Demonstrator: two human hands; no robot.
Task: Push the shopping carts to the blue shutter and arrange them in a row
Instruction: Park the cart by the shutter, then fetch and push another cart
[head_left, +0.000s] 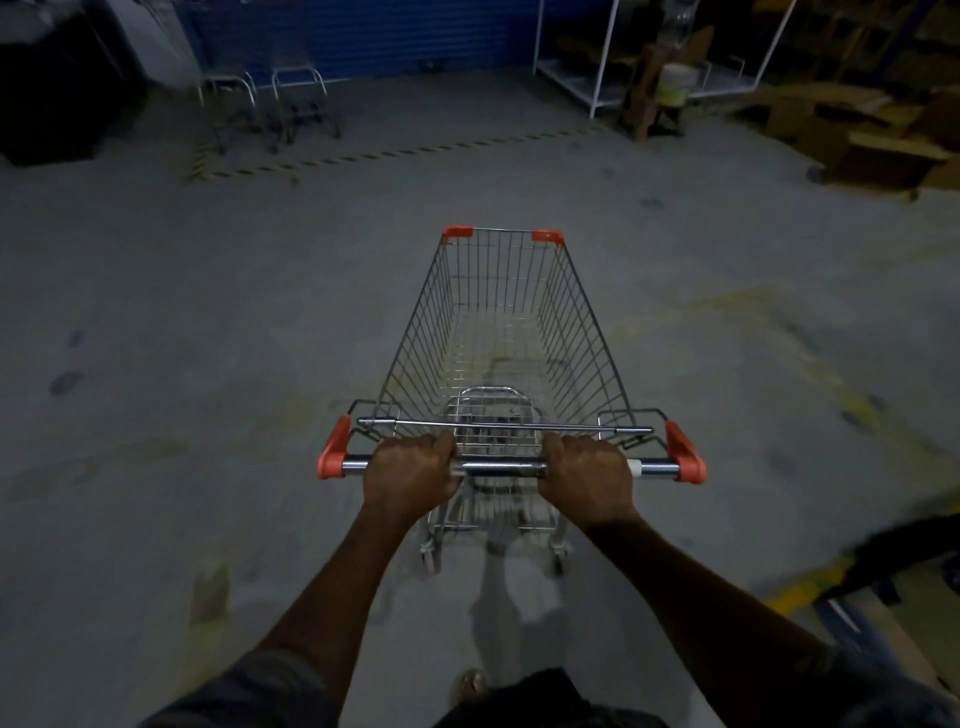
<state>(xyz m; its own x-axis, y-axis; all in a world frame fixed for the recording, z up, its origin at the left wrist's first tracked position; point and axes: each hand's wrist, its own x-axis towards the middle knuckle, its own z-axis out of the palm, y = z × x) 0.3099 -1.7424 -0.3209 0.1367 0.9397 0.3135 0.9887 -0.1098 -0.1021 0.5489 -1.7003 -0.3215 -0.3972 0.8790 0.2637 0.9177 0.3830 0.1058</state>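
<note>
Both hands, left hand (410, 475) and right hand (589, 478), have fingers wrapped tight round the cart (498, 332) handle (498, 469), probably to steer it straight toward the shutter (363, 31), far ahead beside two parked carts (270, 98).

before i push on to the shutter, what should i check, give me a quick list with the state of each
1. Grip: the left hand and right hand each wrap the handle bar: ok.
2. Load: the cart holds nothing: ok.
3. Path: the floor up to the blue shutter shows no obstacle: ok.
4. Parking spot: the space right of the two parked carts, in front of the shutter, looks free: ok.
5. Right side: the white rack and boxes stand clear of the cart: ok.
6. Wheels: blurred under the cart, heading unclear: cannot tell.
</note>
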